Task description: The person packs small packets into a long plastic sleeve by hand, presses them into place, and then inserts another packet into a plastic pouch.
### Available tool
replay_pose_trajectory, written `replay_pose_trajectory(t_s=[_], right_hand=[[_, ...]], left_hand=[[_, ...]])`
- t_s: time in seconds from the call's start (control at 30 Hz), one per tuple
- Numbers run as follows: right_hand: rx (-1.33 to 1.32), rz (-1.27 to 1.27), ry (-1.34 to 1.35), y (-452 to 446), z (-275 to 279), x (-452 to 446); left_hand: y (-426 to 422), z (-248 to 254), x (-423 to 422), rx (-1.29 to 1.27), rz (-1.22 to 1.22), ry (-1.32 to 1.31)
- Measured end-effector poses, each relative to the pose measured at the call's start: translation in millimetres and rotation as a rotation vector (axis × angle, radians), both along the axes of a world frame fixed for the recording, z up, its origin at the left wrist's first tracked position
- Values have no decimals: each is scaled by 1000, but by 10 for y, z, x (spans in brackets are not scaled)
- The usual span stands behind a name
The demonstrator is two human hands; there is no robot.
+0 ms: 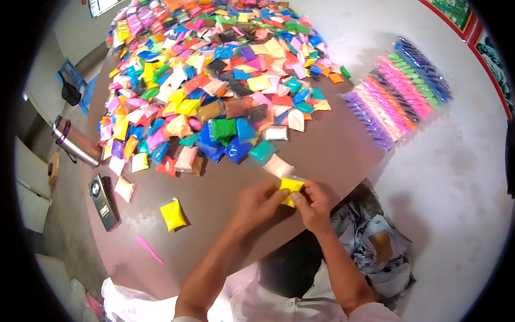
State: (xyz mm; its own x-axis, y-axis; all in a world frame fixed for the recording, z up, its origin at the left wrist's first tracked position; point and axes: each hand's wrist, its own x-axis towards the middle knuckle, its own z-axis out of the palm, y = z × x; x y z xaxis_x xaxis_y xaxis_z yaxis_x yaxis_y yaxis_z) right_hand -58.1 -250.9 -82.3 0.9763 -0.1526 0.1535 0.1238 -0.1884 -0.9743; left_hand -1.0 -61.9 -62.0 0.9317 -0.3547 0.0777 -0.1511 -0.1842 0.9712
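Between my left hand (261, 199) and my right hand (313, 205) is a small clear packet of yellow filling (291, 184), pinched from both sides with my thumbs over its near part. A peach packet (279, 166) lies just beyond it on the brown table (214, 214), close to a teal packet (262, 152). Another yellow packet (173, 215) rests by itself to the left of my forearms. A thin pink plastic tool (149, 249) lies nearer to me on that side.
A large heap of coloured packets (214, 80) covers the far part of the table. At the left edge are a steel flask (76, 142) and a dark rectangular device (103, 203). Bagged rows of colourful sticks (397, 94) lie right; a container of crumpled wrappers (381, 247) stands below the edge.
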Motion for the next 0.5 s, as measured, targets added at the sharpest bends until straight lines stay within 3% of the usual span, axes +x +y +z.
replay_pose_trajectory(t_s=[0.17,0.5], right_hand=[[192,-26,-74,12,9,19],[118,33,19,2,49,14]], left_hand=[[-33,183,-75,-155,-59,119],[-49,-109,7,-139,-46,25]])
